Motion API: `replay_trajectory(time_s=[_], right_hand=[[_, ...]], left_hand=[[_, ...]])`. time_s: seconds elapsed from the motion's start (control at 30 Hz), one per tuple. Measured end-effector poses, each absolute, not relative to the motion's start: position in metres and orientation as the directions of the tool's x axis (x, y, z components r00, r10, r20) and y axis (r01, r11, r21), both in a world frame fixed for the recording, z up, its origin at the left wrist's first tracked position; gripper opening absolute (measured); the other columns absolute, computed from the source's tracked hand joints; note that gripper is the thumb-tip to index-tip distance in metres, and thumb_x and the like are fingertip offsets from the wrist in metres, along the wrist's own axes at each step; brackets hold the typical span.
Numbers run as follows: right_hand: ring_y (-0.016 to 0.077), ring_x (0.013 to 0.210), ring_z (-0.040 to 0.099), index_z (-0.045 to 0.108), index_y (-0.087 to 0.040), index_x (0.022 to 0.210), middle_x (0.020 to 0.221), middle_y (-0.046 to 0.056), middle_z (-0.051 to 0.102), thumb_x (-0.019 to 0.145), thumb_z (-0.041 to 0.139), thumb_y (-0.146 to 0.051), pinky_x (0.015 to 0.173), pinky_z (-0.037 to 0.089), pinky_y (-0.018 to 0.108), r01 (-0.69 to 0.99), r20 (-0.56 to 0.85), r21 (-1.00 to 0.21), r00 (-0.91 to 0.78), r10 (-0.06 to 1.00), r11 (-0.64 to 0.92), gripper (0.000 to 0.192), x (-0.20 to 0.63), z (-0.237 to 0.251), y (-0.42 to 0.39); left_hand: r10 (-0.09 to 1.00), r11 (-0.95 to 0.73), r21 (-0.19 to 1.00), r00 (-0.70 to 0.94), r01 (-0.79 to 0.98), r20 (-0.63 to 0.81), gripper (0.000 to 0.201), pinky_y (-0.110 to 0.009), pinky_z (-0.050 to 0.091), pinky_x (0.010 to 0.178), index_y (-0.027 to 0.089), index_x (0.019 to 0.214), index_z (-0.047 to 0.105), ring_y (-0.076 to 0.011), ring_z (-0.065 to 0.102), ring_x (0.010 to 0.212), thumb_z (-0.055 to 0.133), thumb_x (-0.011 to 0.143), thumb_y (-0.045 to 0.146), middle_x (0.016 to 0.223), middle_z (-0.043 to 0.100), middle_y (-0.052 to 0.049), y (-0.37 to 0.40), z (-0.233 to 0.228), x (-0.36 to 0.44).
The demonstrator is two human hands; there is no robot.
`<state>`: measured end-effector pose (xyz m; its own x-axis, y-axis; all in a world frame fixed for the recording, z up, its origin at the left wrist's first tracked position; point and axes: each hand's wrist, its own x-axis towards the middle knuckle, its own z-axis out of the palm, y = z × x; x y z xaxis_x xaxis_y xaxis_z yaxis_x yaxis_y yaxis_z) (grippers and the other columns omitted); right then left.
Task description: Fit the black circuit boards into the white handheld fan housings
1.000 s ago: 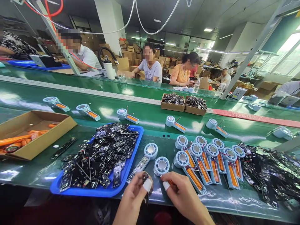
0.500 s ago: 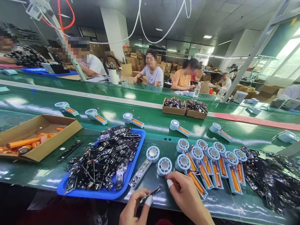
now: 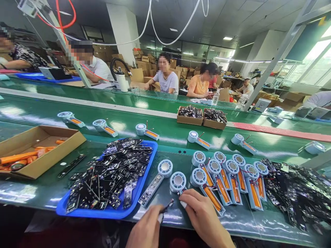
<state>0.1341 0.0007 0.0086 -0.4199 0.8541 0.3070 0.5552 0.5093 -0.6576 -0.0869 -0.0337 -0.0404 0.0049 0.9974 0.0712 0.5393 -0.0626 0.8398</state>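
A small black circuit board [image 3: 169, 205] is pinched in my left hand [image 3: 148, 225], tilted with its end pointing up and right. My right hand [image 3: 203, 217] has its thumb and fingers pressed together at the lower edge of a light-blue handheld fan housing [image 3: 178, 182]. What sits between those fingertips is too small to make out, and the hand hides the housing's lower part. White covers show on some fingertips. Just left lies another fan housing [image 3: 164, 168] with a circuit board [image 3: 151, 189] in its handle. To the right, several fan housings [image 3: 234, 167] with orange batteries lie grouped.
A blue tray [image 3: 152, 165] heaped with circuit boards stands left, beside a cardboard box [image 3: 60, 148] of orange batteries. A pile of boards [image 3: 297, 196] lies right. More fan housings [image 3: 147, 131] are spaced along the green belt [image 3: 124, 120]. Several people sit across it.
My left hand has turned, so the board is seen more end-on. My right hand has shifted slightly left, still at the fan housing. The whole view has moved a little.
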Motion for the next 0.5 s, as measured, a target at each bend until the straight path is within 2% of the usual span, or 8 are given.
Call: replay_trajectory(time_s=[0.07,0.13,0.2,0.27,0.33,0.4,0.5], right_hand=[[0.0196,0.100,0.070,0.066,-0.023,0.111,0.113,0.008,0.072,0.095,0.042,-0.008,0.085,0.052,0.027,0.531,0.302,-0.699,-0.388,0.871,0.479,0.033,0.134,0.009,-0.001],[0.0194,0.094,0.070,0.065,-0.023,0.108,0.104,0.007,0.074,0.097,0.044,-0.013,0.082,0.052,0.027,0.494,0.242,-0.781,-0.326,0.914,0.383,0.026,0.133,0.009,-0.001],[0.0177,0.081,0.069,0.064,-0.022,0.102,0.092,0.005,0.074,0.100,0.047,-0.022,0.071,0.050,0.025,0.429,0.138,-0.872,-0.250,0.958,0.237,0.017,0.133,0.009,0.001],[0.0152,0.069,0.066,0.062,-0.021,0.098,0.087,0.004,0.074,0.101,0.048,-0.030,0.061,0.046,0.023,0.326,0.056,-0.937,-0.212,0.976,0.124,0.017,0.133,0.009,0.004],[0.0135,0.064,0.063,0.061,-0.020,0.098,0.089,0.004,0.074,0.101,0.048,-0.032,0.056,0.043,0.021,0.232,0.027,-0.969,-0.230,0.973,0.082,0.018,0.135,0.009,0.006],[0.0135,0.066,0.063,0.063,-0.020,0.098,0.090,0.004,0.074,0.100,0.050,-0.031,0.056,0.043,0.021,0.218,0.037,-0.971,-0.265,0.963,0.098,0.017,0.137,0.009,0.007],[0.0140,0.065,0.062,0.068,-0.020,0.100,0.082,0.003,0.072,0.097,0.052,-0.024,0.057,0.043,0.022,0.367,0.077,-0.910,-0.313,0.947,0.195,0.017,0.141,0.010,0.007]], left_hand=[[0.992,0.072,0.954,-0.117,0.292,-0.039,0.024,-0.034,0.059,0.084,0.025,0.101,0.074,-0.0308,0.075,0.097,0.069,0.079,0.033,0.099,0.080,-0.008,-0.027,-0.029,-0.087],[0.965,0.162,0.985,-0.214,0.050,-0.148,0.035,-0.034,0.059,0.085,0.023,0.102,0.071,-0.0298,0.075,0.095,0.077,0.072,0.039,0.093,0.079,-0.007,-0.022,-0.021,-0.083],[0.938,0.176,0.979,-0.284,-0.103,-0.198,0.046,-0.031,0.059,0.082,0.022,0.110,0.067,-0.0251,0.074,0.087,0.079,0.070,0.040,0.090,0.078,-0.005,-0.019,-0.018,-0.074],[0.923,0.135,0.971,-0.331,-0.196,-0.195,0.050,-0.028,0.057,0.069,0.022,0.114,0.064,-0.0195,0.070,0.072,0.079,0.069,0.039,0.084,0.074,-0.001,-0.015,-0.018,-0.065],[0.929,0.116,0.948,-0.305,-0.297,-0.209,0.047,-0.025,0.051,0.051,0.022,0.109,0.067,-0.0157,0.062,0.056,0.078,0.068,0.041,0.076,0.070,0.000,-0.011,-0.020,-0.057],[0.941,0.168,0.915,-0.215,-0.367,-0.260,0.039,-0.024,0.041,0.039,0.023,0.100,0.070,-0.0130,0.054,0.043,0.076,0.068,0.044,0.065,0.066,0.001,-0.007,-0.020,-0.052],[0.943,0.257,0.902,-0.112,-0.347,-0.312,0.033,-0.022,0.034,0.035,0.022,0.093,0.072,-0.0102,0.044,0.035,0.072,0.074,0.049,0.053,0.058,0.004,-0.006,-0.018,-0.046]])
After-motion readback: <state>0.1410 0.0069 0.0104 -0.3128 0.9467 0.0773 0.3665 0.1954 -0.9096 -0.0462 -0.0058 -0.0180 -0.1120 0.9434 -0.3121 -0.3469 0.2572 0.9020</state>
